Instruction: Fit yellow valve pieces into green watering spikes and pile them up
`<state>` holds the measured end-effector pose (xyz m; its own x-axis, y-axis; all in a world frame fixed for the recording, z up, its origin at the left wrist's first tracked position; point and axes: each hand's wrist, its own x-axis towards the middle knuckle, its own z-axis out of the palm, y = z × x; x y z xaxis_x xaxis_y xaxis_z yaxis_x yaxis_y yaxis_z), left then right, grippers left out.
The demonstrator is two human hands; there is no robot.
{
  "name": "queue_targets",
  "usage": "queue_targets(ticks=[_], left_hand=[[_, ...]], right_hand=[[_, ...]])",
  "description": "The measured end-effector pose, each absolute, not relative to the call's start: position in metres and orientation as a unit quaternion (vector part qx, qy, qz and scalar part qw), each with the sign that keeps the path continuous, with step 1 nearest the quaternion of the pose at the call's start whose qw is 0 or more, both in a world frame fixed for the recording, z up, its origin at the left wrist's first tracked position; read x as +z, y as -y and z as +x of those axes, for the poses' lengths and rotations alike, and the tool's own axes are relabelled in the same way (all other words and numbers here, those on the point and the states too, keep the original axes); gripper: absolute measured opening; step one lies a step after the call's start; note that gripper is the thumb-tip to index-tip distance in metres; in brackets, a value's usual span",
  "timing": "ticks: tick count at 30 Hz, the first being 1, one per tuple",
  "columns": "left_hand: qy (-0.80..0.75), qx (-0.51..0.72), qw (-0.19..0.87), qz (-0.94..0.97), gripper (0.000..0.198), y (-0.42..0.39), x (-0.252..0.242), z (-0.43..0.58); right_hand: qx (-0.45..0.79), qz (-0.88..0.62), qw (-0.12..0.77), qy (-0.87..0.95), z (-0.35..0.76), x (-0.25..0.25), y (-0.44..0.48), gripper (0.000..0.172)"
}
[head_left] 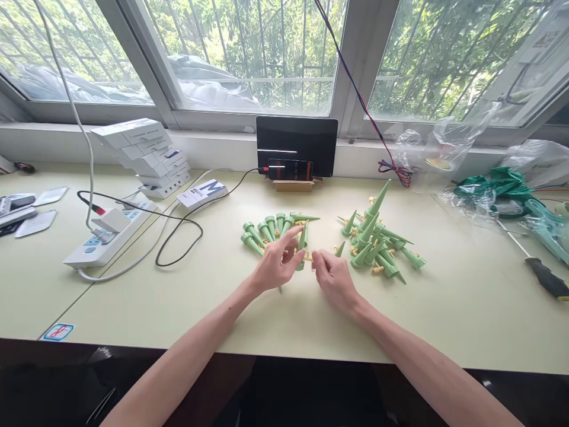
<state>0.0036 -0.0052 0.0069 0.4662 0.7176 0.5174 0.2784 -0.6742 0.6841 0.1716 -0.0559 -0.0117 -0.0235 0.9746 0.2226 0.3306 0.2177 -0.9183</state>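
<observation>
My left hand (276, 262) is closed around a green plastic plant watering spike (303, 238), its pointed end up. The small yellow valve (308, 257) sticks out sideways from the spike's lower end. My right hand (335, 277) pinches the outer end of that valve between thumb and fingers. Just beyond my left hand, several green spikes (249, 240) lie fanned out, partly hidden by it. To the right of my right hand is a loose heap of similar spikes (367, 228) with yellow valves. One spike tip (340, 249) shows just behind my right hand.
A phone (290, 170) leans in a cardboard stand before a dark tablet (297, 142). On the left are a power strip (113, 234), cables and stacked white boxes (142, 154). A screwdriver (544, 276) and plastic bags (493, 193) lie at the right.
</observation>
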Motion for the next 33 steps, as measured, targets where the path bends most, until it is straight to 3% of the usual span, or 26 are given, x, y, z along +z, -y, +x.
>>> queue_targets(ticks=[4,9,14,28,33], left_hand=[[-0.319,0.412,0.260,0.813,0.045,0.0042,0.0046,0.0030],[-0.343,0.416,0.260,0.801,0.045,0.0018,0.0046,0.0025],[-0.344,0.419,0.270,0.796,0.045,0.0024,0.0075,0.0029],[-0.315,0.410,0.300,0.802,0.042,0.0047,0.0104,0.0031],[-0.335,0.417,0.324,0.780,0.044,0.0025,0.0088,0.0028]], right_hand=[[0.352,-0.527,0.459,0.622,0.1718,-0.0110,0.0560,0.046],[0.382,-0.506,0.469,0.615,0.1708,-0.0063,0.0577,0.029],[0.391,-0.491,0.467,0.623,0.1708,-0.0087,0.0569,0.023],[0.331,-0.520,0.459,0.639,0.1723,-0.0115,0.0551,0.042],[0.368,-0.506,0.470,0.622,0.1717,-0.0075,0.0569,0.028]])
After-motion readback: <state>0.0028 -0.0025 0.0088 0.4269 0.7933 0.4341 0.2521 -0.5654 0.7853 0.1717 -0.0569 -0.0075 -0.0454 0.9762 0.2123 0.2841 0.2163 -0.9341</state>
